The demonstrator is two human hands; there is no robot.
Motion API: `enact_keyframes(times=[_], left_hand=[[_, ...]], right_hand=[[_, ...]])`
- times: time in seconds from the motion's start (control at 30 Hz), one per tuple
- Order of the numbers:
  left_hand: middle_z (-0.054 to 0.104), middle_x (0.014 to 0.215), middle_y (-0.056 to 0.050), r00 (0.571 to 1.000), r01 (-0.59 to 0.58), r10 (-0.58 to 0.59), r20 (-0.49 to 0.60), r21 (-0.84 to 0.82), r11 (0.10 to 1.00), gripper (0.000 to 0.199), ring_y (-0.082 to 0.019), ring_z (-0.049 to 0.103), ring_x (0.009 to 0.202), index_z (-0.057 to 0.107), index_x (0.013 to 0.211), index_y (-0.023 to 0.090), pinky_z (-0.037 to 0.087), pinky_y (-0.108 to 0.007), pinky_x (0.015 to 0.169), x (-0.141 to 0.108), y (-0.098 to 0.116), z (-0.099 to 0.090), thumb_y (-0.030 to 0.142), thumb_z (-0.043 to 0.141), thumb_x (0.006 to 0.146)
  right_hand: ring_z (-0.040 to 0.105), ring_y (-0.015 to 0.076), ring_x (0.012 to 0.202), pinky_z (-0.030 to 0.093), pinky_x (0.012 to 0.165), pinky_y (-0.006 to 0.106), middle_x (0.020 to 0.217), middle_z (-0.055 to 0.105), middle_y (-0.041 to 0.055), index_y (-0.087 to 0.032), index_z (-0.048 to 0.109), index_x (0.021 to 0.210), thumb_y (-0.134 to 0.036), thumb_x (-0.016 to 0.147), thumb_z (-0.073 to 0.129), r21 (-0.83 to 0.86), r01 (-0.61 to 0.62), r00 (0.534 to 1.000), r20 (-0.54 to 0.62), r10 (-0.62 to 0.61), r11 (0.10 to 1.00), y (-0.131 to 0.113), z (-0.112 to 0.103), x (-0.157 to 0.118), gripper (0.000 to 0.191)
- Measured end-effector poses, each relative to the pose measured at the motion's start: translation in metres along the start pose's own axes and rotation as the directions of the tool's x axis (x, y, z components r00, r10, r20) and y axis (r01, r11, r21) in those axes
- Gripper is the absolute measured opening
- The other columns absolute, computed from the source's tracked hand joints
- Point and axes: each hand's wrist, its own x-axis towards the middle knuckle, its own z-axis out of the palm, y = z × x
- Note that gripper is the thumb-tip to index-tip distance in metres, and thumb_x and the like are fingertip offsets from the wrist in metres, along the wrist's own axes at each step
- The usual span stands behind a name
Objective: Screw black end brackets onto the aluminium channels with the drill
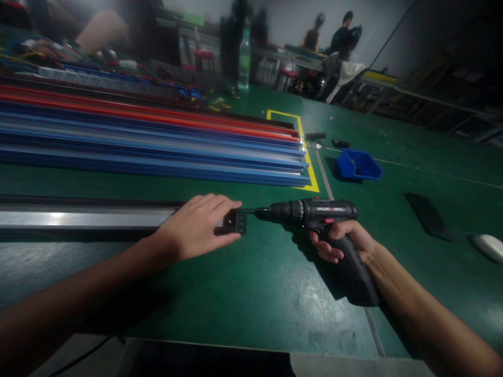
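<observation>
My right hand (346,241) is wrapped round the grip of a black cordless drill (328,209), which lies on its side with the bit pointing left. The bit reaches the black end cap (241,222) of a long metal profile (86,219); whether it sits in a screw there I cannot tell. My left hand (200,222) grips the profile's right end, fingers over the far side and thumb on the near side by the cap. The profile runs off the left edge of the view.
Behind lie several blue profiles (157,149) and red profiles (157,110), ending at a yellow tape mark (312,178). A blue bin (358,165), a black flat object (428,215) and a white object (489,247) are to the right. A bottle (244,60) stands farther back; people are beyond.
</observation>
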Motion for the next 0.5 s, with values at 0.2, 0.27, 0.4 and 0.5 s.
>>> enact_keyframes(times=[0.2,0.27,0.4,0.5], left_hand=[[0.067,0.139,-0.014,1.000,-0.013,0.013,-0.010,0.004,1.000,0.064,-0.032,0.063,0.126,0.057,0.146,0.019,0.048,-0.048,0.104,0.0003,0.0005,-0.0002,0.059,0.061,0.097],[0.066,0.140,-0.014,1.000,-0.010,0.010,-0.007,0.013,1.000,0.064,-0.032,0.063,0.126,0.056,0.146,0.019,0.048,-0.048,0.104,0.0000,0.0004,-0.0001,0.060,0.061,0.097],[0.066,0.140,-0.014,1.000,-0.009,0.009,0.003,0.021,1.000,0.063,-0.031,0.063,0.125,0.055,0.147,0.020,0.048,-0.047,0.103,-0.0001,0.0005,-0.0002,0.060,0.060,0.098],[0.066,0.140,-0.014,1.000,-0.003,0.003,0.011,0.019,1.000,0.064,-0.031,0.063,0.125,0.055,0.147,0.021,0.048,-0.047,0.103,0.0003,0.0011,-0.0011,0.061,0.059,0.098]], right_hand=[[0.052,0.0091,0.047,0.052,0.052,0.024,0.074,0.069,0.0076,-0.003,0.074,0.104,-0.022,0.075,0.059,-0.003,-0.010,0.998,0.059,0.011,1.000,-0.0003,-0.0035,0.0021,0.037],[0.053,0.0092,0.047,0.052,0.052,0.024,0.074,0.069,0.0072,-0.003,0.074,0.104,-0.021,0.075,0.060,-0.008,-0.009,0.998,0.057,0.009,1.000,-0.0009,-0.0026,0.0020,0.038],[0.052,0.0091,0.047,0.052,0.053,0.024,0.075,0.069,0.0072,-0.004,0.073,0.105,-0.021,0.076,0.060,-0.015,-0.006,0.999,0.052,0.007,1.000,-0.0011,-0.0019,0.0018,0.036],[0.053,0.0091,0.048,0.052,0.053,0.024,0.075,0.069,0.0073,-0.003,0.073,0.105,-0.022,0.077,0.060,-0.015,-0.001,0.997,0.077,0.002,1.000,-0.0007,-0.0025,0.0022,0.036]])
